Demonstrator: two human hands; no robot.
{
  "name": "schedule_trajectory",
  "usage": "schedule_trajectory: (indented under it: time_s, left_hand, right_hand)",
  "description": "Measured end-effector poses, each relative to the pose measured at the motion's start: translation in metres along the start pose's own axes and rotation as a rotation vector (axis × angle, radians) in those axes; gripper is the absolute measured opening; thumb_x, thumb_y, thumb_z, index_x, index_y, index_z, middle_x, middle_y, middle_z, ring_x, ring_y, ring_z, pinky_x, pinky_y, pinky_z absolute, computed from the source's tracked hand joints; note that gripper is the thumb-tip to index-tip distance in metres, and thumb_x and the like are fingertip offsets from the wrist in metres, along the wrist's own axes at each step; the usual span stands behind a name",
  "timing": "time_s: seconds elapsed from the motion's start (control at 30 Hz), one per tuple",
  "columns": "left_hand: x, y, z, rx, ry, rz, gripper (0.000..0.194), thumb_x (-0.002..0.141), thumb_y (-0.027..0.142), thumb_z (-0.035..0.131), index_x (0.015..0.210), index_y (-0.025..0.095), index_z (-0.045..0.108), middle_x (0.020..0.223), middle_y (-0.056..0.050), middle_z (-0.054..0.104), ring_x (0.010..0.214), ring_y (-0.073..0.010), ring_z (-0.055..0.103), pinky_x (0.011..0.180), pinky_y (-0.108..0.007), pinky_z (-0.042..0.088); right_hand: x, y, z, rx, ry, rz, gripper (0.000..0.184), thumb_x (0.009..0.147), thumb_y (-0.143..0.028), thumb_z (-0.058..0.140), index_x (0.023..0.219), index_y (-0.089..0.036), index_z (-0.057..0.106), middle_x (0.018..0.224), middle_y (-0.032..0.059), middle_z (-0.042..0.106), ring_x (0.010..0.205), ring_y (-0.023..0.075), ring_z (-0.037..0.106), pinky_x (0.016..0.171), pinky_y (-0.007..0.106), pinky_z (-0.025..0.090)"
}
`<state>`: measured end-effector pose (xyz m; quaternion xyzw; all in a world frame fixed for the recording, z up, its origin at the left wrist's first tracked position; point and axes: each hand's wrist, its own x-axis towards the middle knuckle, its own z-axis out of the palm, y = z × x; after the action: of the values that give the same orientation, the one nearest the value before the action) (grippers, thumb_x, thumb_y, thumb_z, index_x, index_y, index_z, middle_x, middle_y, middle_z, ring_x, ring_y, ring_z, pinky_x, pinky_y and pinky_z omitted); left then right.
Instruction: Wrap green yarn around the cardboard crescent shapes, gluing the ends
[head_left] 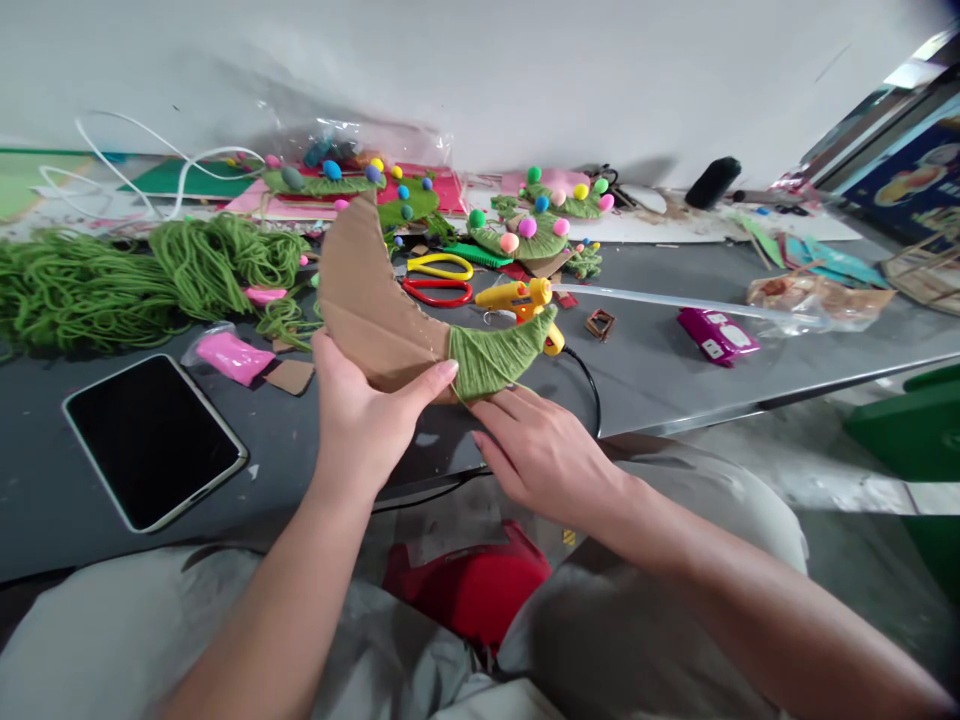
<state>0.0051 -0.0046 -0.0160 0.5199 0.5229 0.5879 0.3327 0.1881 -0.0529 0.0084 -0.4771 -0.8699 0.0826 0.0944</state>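
Note:
A crescent of brown cardboard [367,290] is held up above the table's front edge. Green yarn [495,360] is wound closely around its right end, while the left part is bare. My left hand [367,410] is closed on the bare cardboard, with its thumb pressed beside the edge of the winding. At the lower edge of the wound part, my right hand [540,450] has its fingers bent against the yarn, their tips partly hidden behind the crescent. A loose strand runs down near those fingers. Just behind the wound tip lies a yellow hot glue gun [517,297].
Bundles of green yarn [225,260] and a tablet [154,440] lie at left. Yellow-handled scissors [440,266] and red-handled scissors [439,292] lie behind the crescent. Farther back are yarn-wrapped shapes with pompoms [525,235]. A purple packet [718,335] is at right.

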Motion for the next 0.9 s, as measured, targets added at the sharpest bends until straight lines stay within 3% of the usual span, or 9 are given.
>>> schedule_trajectory:
  time_s: [0.13,0.37,0.5,0.63,0.7,0.8,0.9]
  left_hand:
    - [0.001,0.006,-0.009,0.169,0.06,0.118,0.071,0.061,0.033,0.093,0.116,0.026,0.047,0.128,-0.011,0.056,0.121,-0.0341,0.057,0.105,-0.054,0.047]
    - [0.0,0.017,0.0,0.259,0.175,0.194,0.074,0.053,0.027,0.094,0.107,0.027,0.043,0.117,-0.009,0.057,0.121,-0.0356,0.057,0.098,-0.051,0.053]
    - [-0.005,0.021,0.003,0.214,0.108,0.203,0.072,0.057,0.023,0.092,0.108,0.028,0.041,0.118,-0.009,0.056,0.128,-0.0361,0.053,0.094,-0.048,0.057]
    - [-0.011,0.018,0.007,0.089,0.018,0.231,0.073,0.059,0.019,0.091,0.111,0.028,0.04,0.121,-0.009,0.055,0.129,-0.0347,0.054,0.095,-0.047,0.058]
    - [-0.014,0.014,0.009,0.013,-0.042,0.233,0.073,0.062,0.018,0.089,0.114,0.028,0.039,0.121,-0.009,0.055,0.129,-0.0335,0.055,0.098,-0.046,0.057]
    - [-0.017,0.009,0.009,0.022,-0.085,0.269,0.077,0.06,0.018,0.09,0.118,0.027,0.041,0.127,-0.01,0.052,0.129,-0.0345,0.055,0.103,-0.048,0.054]
    - [-0.018,0.008,0.006,0.038,-0.117,0.293,0.081,0.058,0.018,0.092,0.121,0.027,0.042,0.133,-0.011,0.05,0.13,-0.0347,0.054,0.103,-0.049,0.054]
  right_hand:
    - [-0.004,0.0,-0.002,0.007,0.06,0.057,0.03,0.099,-0.02,0.044,0.12,-0.01,0.063,0.119,0.0167,0.064,0.111,0.0288,0.059,0.097,0.044,0.05]
    - [-0.009,0.003,-0.005,0.131,0.227,0.106,0.027,0.097,-0.021,0.05,0.12,-0.013,0.062,0.124,0.0167,0.06,0.11,0.0268,0.061,0.096,0.042,0.053]
    - [-0.006,0.011,-0.008,0.266,0.393,0.115,0.019,0.099,-0.024,0.052,0.114,-0.017,0.061,0.113,0.011,0.063,0.1,0.0211,0.064,0.084,0.034,0.055]
    - [-0.001,0.022,-0.016,0.242,0.542,0.095,0.022,0.097,-0.029,0.06,0.117,-0.022,0.063,0.112,0.0094,0.064,0.104,0.0225,0.061,0.091,0.038,0.051]
    - [0.0,0.026,-0.023,0.162,0.531,0.097,0.025,0.096,-0.031,0.063,0.119,-0.024,0.066,0.117,0.0098,0.064,0.11,0.0255,0.058,0.096,0.044,0.046]
    - [0.0,0.029,-0.032,0.111,0.427,0.119,0.015,0.095,-0.03,0.064,0.107,-0.028,0.073,0.119,0.0069,0.065,0.113,0.027,0.055,0.098,0.048,0.039]
    - [-0.002,0.032,-0.037,0.273,0.356,0.112,0.009,0.095,-0.025,0.064,0.095,-0.025,0.073,0.113,0.0044,0.067,0.108,0.0229,0.058,0.096,0.043,0.04]
